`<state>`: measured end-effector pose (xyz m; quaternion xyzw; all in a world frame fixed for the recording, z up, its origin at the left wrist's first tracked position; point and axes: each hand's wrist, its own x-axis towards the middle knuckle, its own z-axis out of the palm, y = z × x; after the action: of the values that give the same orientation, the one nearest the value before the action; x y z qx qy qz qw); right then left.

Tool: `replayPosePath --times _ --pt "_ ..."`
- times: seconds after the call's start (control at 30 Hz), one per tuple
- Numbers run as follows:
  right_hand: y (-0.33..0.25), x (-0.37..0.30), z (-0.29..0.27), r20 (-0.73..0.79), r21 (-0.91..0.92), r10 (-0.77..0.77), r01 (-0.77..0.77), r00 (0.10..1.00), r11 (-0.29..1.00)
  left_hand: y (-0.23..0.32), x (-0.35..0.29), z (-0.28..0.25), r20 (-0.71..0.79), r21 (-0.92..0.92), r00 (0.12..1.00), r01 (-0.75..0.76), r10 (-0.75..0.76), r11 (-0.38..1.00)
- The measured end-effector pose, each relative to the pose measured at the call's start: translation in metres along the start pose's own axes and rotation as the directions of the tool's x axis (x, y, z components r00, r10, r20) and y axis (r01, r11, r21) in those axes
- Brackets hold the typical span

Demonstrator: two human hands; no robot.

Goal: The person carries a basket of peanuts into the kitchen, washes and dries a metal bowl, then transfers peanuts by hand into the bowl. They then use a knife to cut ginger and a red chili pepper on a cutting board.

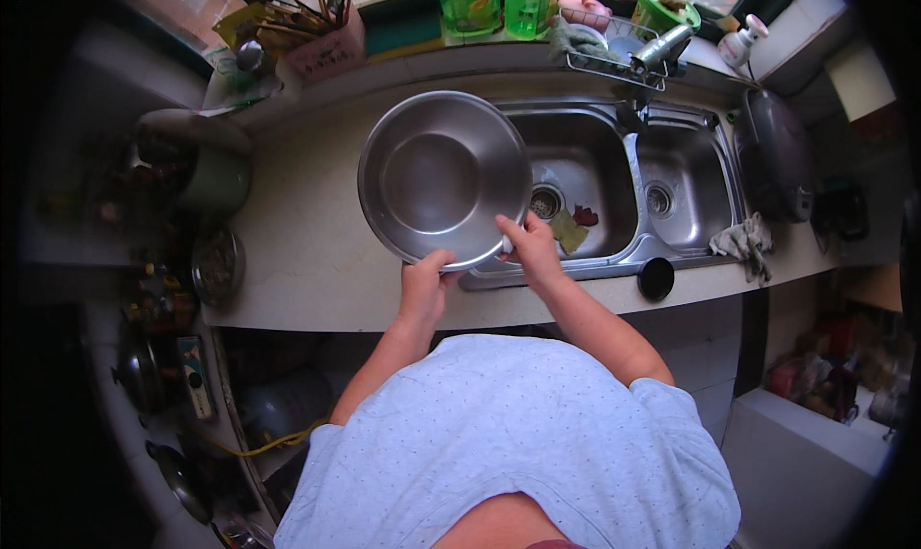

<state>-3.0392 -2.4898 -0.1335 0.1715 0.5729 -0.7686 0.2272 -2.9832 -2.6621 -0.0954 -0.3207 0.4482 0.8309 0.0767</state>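
Observation:
A large round stainless steel basin [430, 175] is held over the counter, left of the sink, its shiny inside facing up and nothing lying in it. My left hand [422, 282] closes on the near rim with the thumb on top. My right hand [531, 247] grips the rim at the near right, thumb over the edge. A small white bit shows by the right fingers; I cannot make out what it is. The fingers under the basin are hidden. Beside the basin, the left bowl of the double sink [625, 242] holds a yellow-green cloth [568, 232] and a dark red scrap [585, 216].
A black round lid or cup [656, 279] stands at the sink's front edge. Grey-white gloves [743, 247] drape over the right corner. The faucet [662, 52] and a wire rack [614, 67] are behind the sink. A metal bowl [219, 266] sits at the counter's left end.

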Motion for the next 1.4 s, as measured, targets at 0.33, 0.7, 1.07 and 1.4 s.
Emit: replayPosePath --times 0.33,0.7,1.07,1.4 --pt "-0.069 0.068 -0.045 -0.178 -0.238 -0.616 0.574 0.767 0.783 0.003 0.001 -0.020 0.088 0.007 0.949 0.302 -0.301 0.953" --pt "-0.051 0.000 0.054 0.975 -0.221 -0.083 0.929 0.206 -0.297 0.003 0.000 -0.014 0.160 0.282 0.936 0.261 -0.313 0.923" --pt "-0.122 0.032 -0.006 0.528 -0.832 -0.541 0.525 0.654 -0.176 0.010 -0.004 -0.033 0.026 0.238 0.980 0.183 -0.195 0.954" --pt "-0.025 0.060 0.014 0.499 -0.866 -0.383 0.467 0.777 -0.179 -0.004 -0.002 -0.011 0.031 0.126 0.973 0.222 -0.227 0.967"
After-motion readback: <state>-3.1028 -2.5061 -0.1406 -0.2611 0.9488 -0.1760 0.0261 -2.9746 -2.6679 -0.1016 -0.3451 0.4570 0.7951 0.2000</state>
